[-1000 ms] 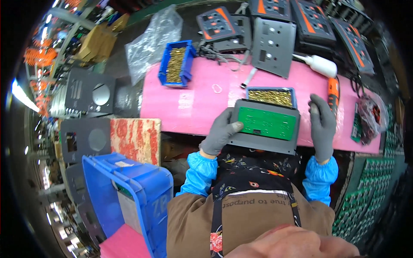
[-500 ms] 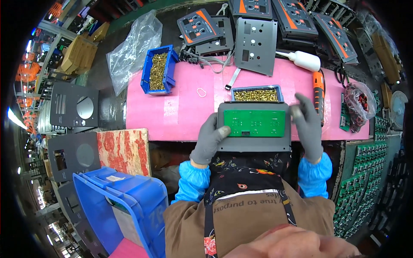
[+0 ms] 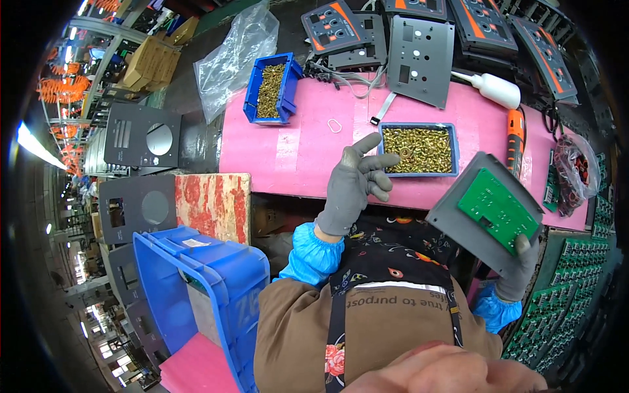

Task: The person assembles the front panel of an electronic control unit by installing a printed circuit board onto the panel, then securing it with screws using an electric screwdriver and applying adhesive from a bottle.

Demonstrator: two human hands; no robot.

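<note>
A grey gloved right hand (image 3: 519,272) grips a dark grey panel (image 3: 452,216) by its lower right corner, thumb on top. On the panel lies a green circuit board (image 3: 496,208), and both tilt downward to the right. My left hand (image 3: 350,190), also gloved in grey, is beside the left edge of a shallow blue tray (image 3: 455,152) of small brass-coloured fasteners (image 3: 419,147). Its fingers are apart and loosely bent, with nothing visible in them. Whether its fingertips touch the tray is unclear.
Pink sheeting (image 3: 308,157) covers the bench. A deeper blue bin (image 3: 288,98) of brass pieces, a white squeeze bottle (image 3: 496,90) and an orange-and-black tool (image 3: 515,137) stand around. Grey-and-orange control panels (image 3: 334,27) fill the back. A large blue crate (image 3: 246,295) sits at my left.
The panel with its circuit board has moved right and tilted, now in my right hand. My left hand has let go of it and moved up to the fastener tray, which is uncovered.
</note>
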